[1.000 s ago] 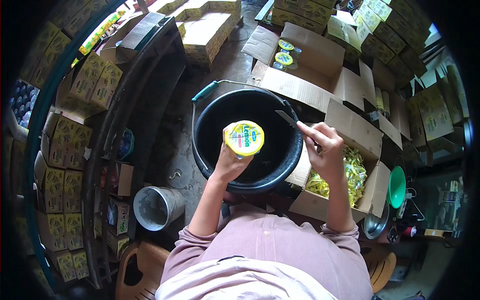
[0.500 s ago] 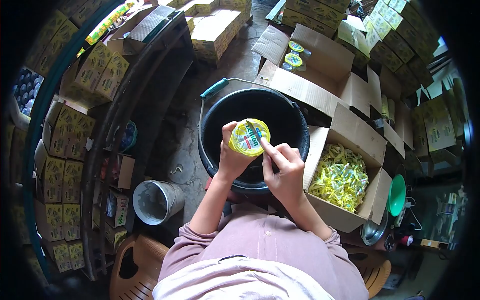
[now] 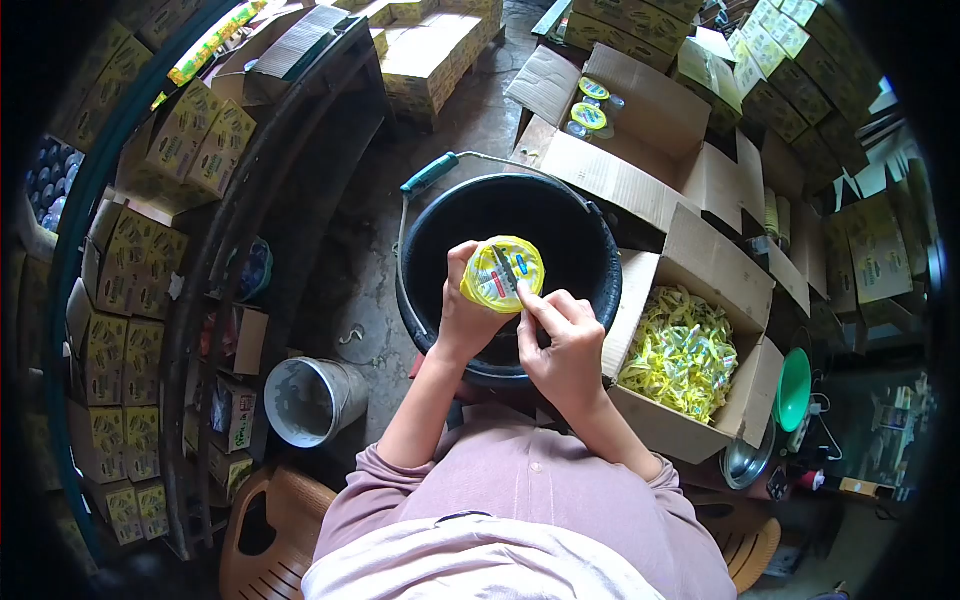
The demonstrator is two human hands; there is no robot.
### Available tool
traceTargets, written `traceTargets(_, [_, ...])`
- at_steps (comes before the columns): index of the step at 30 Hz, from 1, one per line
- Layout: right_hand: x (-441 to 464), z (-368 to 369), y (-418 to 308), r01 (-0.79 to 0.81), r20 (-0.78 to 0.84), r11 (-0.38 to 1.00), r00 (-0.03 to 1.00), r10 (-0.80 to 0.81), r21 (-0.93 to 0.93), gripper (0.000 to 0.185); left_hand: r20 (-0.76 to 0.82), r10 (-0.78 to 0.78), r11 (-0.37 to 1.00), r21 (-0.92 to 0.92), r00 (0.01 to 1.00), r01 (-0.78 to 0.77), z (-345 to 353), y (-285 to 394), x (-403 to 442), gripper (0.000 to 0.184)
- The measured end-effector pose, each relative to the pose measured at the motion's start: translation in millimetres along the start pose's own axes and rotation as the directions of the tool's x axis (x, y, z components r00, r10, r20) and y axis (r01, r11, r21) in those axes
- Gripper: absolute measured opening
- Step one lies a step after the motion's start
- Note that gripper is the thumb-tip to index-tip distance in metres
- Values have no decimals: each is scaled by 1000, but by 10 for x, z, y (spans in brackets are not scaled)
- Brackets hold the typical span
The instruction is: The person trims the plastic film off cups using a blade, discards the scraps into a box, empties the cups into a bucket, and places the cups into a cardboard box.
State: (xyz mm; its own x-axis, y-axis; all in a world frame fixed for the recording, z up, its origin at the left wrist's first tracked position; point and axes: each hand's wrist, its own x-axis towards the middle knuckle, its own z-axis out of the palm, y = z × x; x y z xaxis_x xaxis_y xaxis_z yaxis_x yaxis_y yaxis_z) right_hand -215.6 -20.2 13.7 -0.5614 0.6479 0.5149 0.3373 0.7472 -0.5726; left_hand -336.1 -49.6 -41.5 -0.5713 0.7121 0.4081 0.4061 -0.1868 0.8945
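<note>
A round cup with a yellow and white printed lid [image 3: 488,283] is held over the black bucket [image 3: 612,262]. My left hand [image 3: 464,318] wraps round the cup's side, lid facing up. My right hand [image 3: 563,338] is closed on a small thin blade [image 3: 506,268], index finger stretched along it. The blade lies across the lid and covers part of its print; its handle end is hidden in the fingers. Below the cup, the bucket's inside is dark.
An open carton of yellow strips [image 3: 682,355] stands right of the bucket. Behind it, another open carton [image 3: 600,178] holds several lidded cups. A whitish pail [image 3: 316,402] stands at the left, near a shelf with boxes [image 3: 140,265]. A green bowl [image 3: 793,390] is at the right.
My right hand has come in from the right with the blade, which now lies on the lid. The view has shifted a little. Over the last half second the blade has barely moved.
</note>
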Motion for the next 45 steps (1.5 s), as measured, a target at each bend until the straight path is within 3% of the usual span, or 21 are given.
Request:
traceTargets(14, [37,-86,-64,-59,89,997,994,64,-52,29,36,48,997,59,998,-50,5,16,-3,67])
traceTargets(20, [17,-82,-64,-37,72,998,997,41,-55,29,41,49,999,-3,998,-48,17,3,-4,67])
traceTargets(29, [-1,-79,-66,-24,72,997,997,29,-73,28,48,-26,999,-25,999,27,18,-21,-22,71])
traceTargets(32, [-6,-70,-69,-26,68,997,997,30,-66,28,50,33,999,36,998,-34,3,3,1,68])
traceTargets(45, [34,-124,-73,-88,157,994,983,96,-57,27,59,37,999,24,998,-39,9,-1,4,68])
